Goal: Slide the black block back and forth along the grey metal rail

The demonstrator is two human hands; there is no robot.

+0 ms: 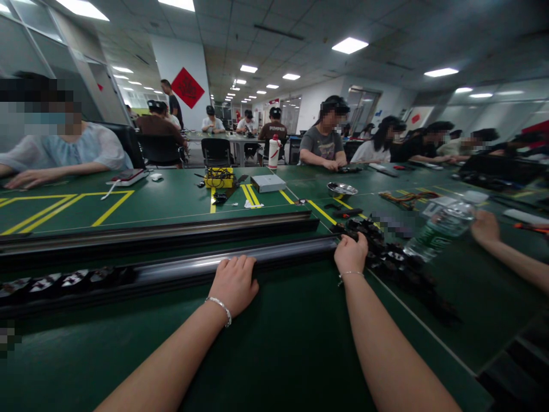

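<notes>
A long black channel-shaped rail with a shiny inside lies across the green table in front of me. My left hand is on its near edge, fingers curled over the rim and thumb out to the side. My right hand is at the rail's right end, its fingers closed around a small black part, mostly hidden by them. Dark pieces with shiny faces sit in a row in the rail's left part. Right of my right hand, a heap of black linked pieces trails along the table.
A second rail lies parallel behind the first. A co-worker's hand is beside a clear bottle at right. Farther back are a yellow box with cables, a grey box and a metal bowl. People sit around the table.
</notes>
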